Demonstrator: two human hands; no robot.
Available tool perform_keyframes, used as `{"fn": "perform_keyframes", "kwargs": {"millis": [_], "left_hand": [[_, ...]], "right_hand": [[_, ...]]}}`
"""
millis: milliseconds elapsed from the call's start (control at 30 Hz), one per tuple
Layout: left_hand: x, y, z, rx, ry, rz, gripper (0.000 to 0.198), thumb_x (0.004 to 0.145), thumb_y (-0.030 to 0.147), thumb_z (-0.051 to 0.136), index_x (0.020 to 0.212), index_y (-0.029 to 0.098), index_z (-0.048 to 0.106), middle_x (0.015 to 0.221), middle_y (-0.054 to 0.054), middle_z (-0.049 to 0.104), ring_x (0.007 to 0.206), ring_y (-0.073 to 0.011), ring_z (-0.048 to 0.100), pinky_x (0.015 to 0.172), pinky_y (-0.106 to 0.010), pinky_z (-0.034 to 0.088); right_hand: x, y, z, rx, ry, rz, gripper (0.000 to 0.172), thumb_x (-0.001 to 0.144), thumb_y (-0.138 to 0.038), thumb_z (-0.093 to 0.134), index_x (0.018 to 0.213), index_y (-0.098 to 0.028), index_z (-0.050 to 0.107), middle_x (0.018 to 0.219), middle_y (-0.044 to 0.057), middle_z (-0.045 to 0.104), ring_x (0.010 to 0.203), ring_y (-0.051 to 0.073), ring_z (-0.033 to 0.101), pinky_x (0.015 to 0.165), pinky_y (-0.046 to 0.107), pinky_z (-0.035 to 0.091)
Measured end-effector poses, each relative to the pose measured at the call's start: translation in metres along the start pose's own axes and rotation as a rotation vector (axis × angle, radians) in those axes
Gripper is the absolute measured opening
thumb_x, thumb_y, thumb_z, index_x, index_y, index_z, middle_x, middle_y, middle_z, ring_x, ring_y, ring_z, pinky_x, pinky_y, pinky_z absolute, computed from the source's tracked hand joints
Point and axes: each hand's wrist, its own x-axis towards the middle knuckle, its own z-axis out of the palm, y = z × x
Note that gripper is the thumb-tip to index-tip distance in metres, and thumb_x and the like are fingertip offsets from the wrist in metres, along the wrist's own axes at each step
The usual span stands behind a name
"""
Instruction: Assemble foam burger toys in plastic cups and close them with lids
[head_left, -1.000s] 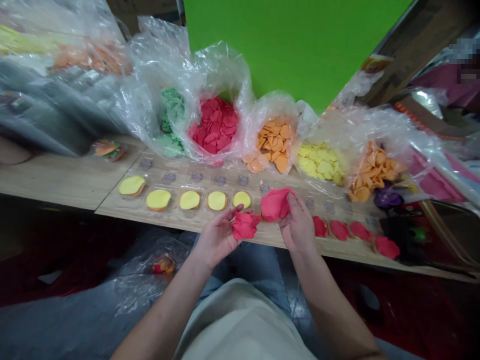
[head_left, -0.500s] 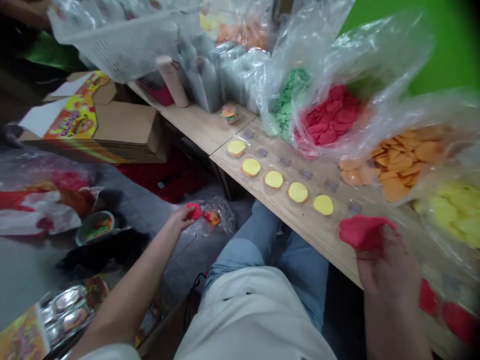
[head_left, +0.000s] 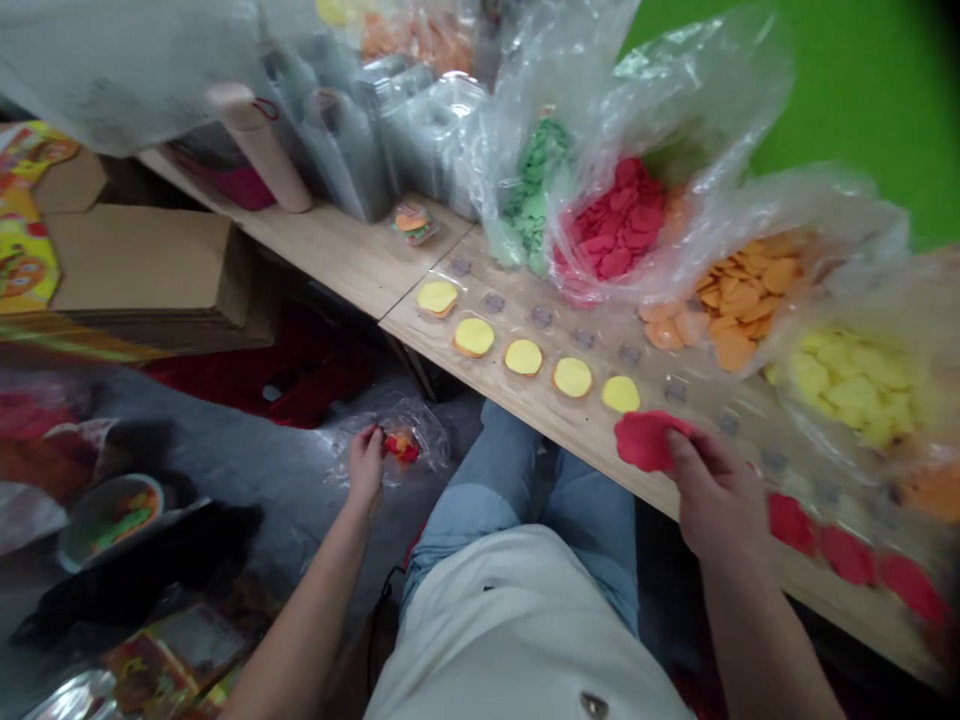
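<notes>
My right hand [head_left: 712, 490] is closed on a small stack of red soft discs [head_left: 645, 440], held over the front edge of the wooden board [head_left: 525, 410]. My left hand [head_left: 365, 462] reaches down to a crumpled clear bag [head_left: 409, 425] on the floor beside my knee. Its bent fingers pinch a red piece [head_left: 391, 446] at the bag's mouth, next to orange bits. On the board a row of yellow discs [head_left: 523, 357] sits in a clear tray, and several red discs [head_left: 847, 555] lie further right.
Open plastic bags stand behind the tray: green pieces [head_left: 536, 190], red pieces [head_left: 615, 220], orange pieces [head_left: 739, 290], yellow pieces [head_left: 847, 375]. Flat cardboard boxes [head_left: 142, 265] are stacked at the left. A bowl [head_left: 105, 510] and printed packaging lie on the floor.
My left hand took a red piece away from the stack and carried it down left to the floor bag. My head turned left. The right hand kept the red stack by the board.
</notes>
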Motion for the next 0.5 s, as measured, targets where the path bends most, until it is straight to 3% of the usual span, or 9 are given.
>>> {"fn": "perform_keyframes", "kwargs": {"millis": [67, 100, 167, 233, 267, 333, 400, 500], "left_hand": [[-0.032, 0.028, 0.03, 0.025, -0.216, 0.103, 0.032, 0.08, 0.03, 0.055, 0.11, 0.02, 0.054, 0.115, -0.006, 0.056, 0.11, -0.015, 0.05, 0.09, -0.023, 0.039], [-0.052, 0.041, 0.049, 0.039, -0.383, 0.147, 0.033, 0.076, 0.031, 0.06, 0.107, 0.019, 0.058, 0.111, -0.006, 0.059, 0.108, -0.0163, 0.051, 0.09, -0.023, 0.039], [-0.094, 0.059, 0.089, 0.079, -0.928, 0.199, 0.046, 0.073, 0.03, 0.064, 0.115, 0.017, 0.054, 0.118, -0.01, 0.056, 0.112, -0.0203, 0.049, 0.093, -0.027, 0.038], [-0.129, 0.064, 0.127, 0.132, -1.207, 0.12, 0.053, 0.068, 0.028, 0.068, 0.118, 0.019, 0.052, 0.115, -0.01, 0.058, 0.104, -0.0208, 0.054, 0.086, -0.028, 0.042], [-0.141, 0.063, 0.144, 0.183, -1.246, 0.086, 0.05, 0.068, 0.027, 0.068, 0.114, 0.018, 0.054, 0.108, -0.01, 0.061, 0.095, -0.0192, 0.057, 0.079, -0.027, 0.045], [-0.151, 0.056, 0.175, 0.294, -1.204, 0.092, 0.035, 0.07, 0.029, 0.066, 0.102, 0.015, 0.059, 0.089, -0.006, 0.064, 0.074, -0.0142, 0.059, 0.065, -0.023, 0.046], [-0.148, 0.048, 0.203, 0.382, -1.12, 0.218, 0.025, 0.072, 0.03, 0.063, 0.091, 0.015, 0.06, 0.075, -0.003, 0.062, 0.061, -0.0111, 0.055, 0.057, -0.021, 0.043], [-0.134, 0.044, 0.238, 0.511, -1.015, 0.481, 0.018, 0.071, 0.029, 0.062, 0.084, 0.017, 0.061, 0.069, -0.001, 0.06, 0.058, -0.0121, 0.053, 0.055, -0.021, 0.042]], "right_hand": [[-0.003, -0.005, 0.004, -0.141, -0.102, -0.014, 0.019, 0.071, -0.027, 0.065, 0.089, -0.022, 0.068, 0.085, 0.0, 0.066, 0.08, 0.015, 0.059, 0.073, 0.03, 0.049], [-0.004, -0.008, 0.007, -0.148, -0.169, 0.001, 0.022, 0.072, -0.029, 0.064, 0.092, -0.02, 0.067, 0.089, 0.001, 0.067, 0.082, 0.015, 0.059, 0.075, 0.03, 0.048], [-0.004, -0.011, 0.012, -0.03, -0.277, 0.068, 0.027, 0.074, -0.03, 0.061, 0.098, -0.019, 0.064, 0.094, 0.003, 0.067, 0.083, 0.015, 0.06, 0.074, 0.029, 0.048], [0.001, -0.007, 0.011, 0.054, -0.273, 0.095, 0.029, 0.076, -0.029, 0.059, 0.104, -0.02, 0.061, 0.093, 0.004, 0.066, 0.083, 0.014, 0.061, 0.073, 0.028, 0.048], [0.005, -0.002, 0.009, 0.056, -0.234, 0.09, 0.031, 0.076, -0.028, 0.059, 0.105, -0.019, 0.06, 0.092, 0.004, 0.066, 0.082, 0.014, 0.061, 0.072, 0.027, 0.048], [0.014, 0.012, -0.001, -0.003, -0.121, 0.054, 0.031, 0.074, -0.026, 0.059, 0.105, -0.018, 0.059, 0.09, 0.004, 0.066, 0.081, 0.014, 0.061, 0.073, 0.028, 0.048], [0.026, 0.027, -0.013, -0.091, -0.021, 0.005, 0.03, 0.074, -0.026, 0.059, 0.103, -0.018, 0.059, 0.089, 0.004, 0.065, 0.081, 0.015, 0.061, 0.075, 0.029, 0.048], [0.046, 0.042, -0.021, -0.277, 0.035, -0.059, 0.029, 0.077, -0.025, 0.055, 0.105, -0.021, 0.058, 0.087, 0.003, 0.065, 0.082, 0.016, 0.061, 0.075, 0.031, 0.047]]}}
